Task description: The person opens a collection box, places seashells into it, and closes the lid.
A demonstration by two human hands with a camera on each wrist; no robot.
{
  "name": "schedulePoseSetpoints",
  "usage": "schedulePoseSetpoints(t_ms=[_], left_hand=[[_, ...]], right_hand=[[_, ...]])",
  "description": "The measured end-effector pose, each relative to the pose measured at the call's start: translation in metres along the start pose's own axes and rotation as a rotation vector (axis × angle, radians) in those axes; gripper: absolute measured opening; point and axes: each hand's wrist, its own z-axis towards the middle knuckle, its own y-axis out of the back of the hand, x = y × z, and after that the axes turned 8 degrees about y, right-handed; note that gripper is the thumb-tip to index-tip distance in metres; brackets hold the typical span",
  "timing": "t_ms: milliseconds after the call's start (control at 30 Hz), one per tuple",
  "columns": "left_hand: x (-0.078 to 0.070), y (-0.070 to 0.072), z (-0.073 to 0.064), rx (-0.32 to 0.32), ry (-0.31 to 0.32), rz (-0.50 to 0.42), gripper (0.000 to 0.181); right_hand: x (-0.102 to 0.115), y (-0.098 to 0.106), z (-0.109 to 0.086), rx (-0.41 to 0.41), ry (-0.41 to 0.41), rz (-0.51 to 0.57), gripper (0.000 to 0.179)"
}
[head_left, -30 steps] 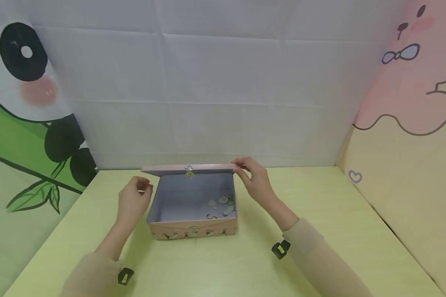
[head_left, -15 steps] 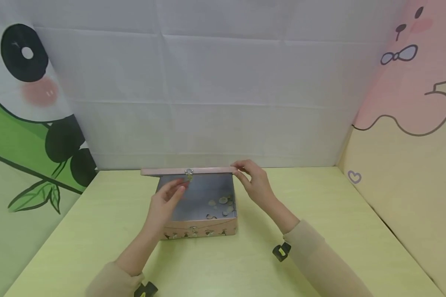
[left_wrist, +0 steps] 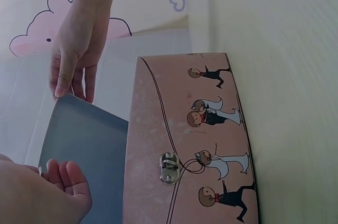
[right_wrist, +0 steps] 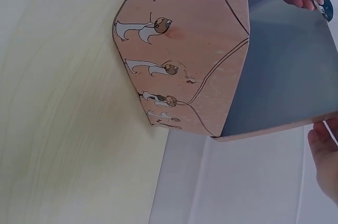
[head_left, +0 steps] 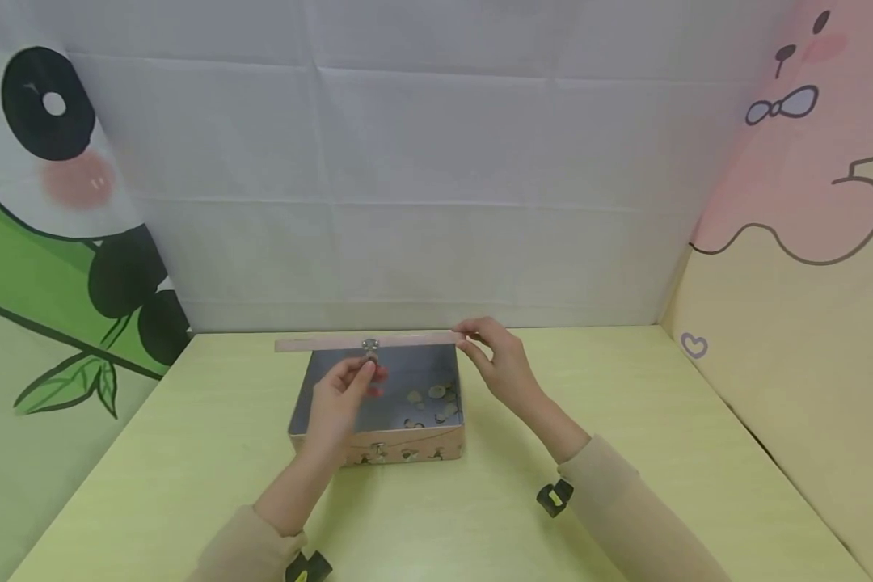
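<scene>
A pink tin box (head_left: 422,444) with cartoon couples printed on its sides stands on the table, its hinged lid (head_left: 422,339) tilted partway up. My left hand (head_left: 335,404) reaches over the front wall and pinches the metal clasp (head_left: 370,345) at the middle of the lid's front edge. With thumb and fingers, my right hand (head_left: 502,356) grips the lid's right front corner. Inside the box, several coin-like discs (head_left: 437,392) lie toward the right. The catch (left_wrist: 169,168) on the front wall faces the left wrist camera. Part of the inside is hidden behind my left hand.
The pale yellow table (head_left: 611,420) extends around the box. Behind it hangs a creased white cloth (head_left: 436,162). Side panels carry a panda drawing (head_left: 44,105) on the left and a pink animal (head_left: 793,178) on the right.
My left hand has moved right, from beside the box to the clasp, and now pinches it. The lid has come down a little, with my right hand still on its corner.
</scene>
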Motion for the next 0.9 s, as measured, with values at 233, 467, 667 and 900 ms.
schedulePoseSetpoints(t_ms=[233, 467, 667, 900], left_hand=[[0.004, -0.001, -0.008, -0.005, 0.049, -0.056, 0.024], [0.008, 0.001, -0.021, 0.009, 0.109, -0.019, 0.024], [0.013, 0.004, -0.03, 0.012, 0.142, 0.004, 0.02], [0.021, 0.01, -0.039, 0.027, 0.185, 0.032, 0.02]], right_hand=[[0.002, 0.002, -0.006, 0.03, 0.008, -0.015, 0.019], [0.003, 0.004, -0.014, 0.073, 0.044, -0.047, 0.021], [0.002, 0.006, -0.023, 0.121, 0.112, -0.07, 0.024], [0.003, 0.004, -0.037, 0.179, 0.17, -0.054, 0.025]])
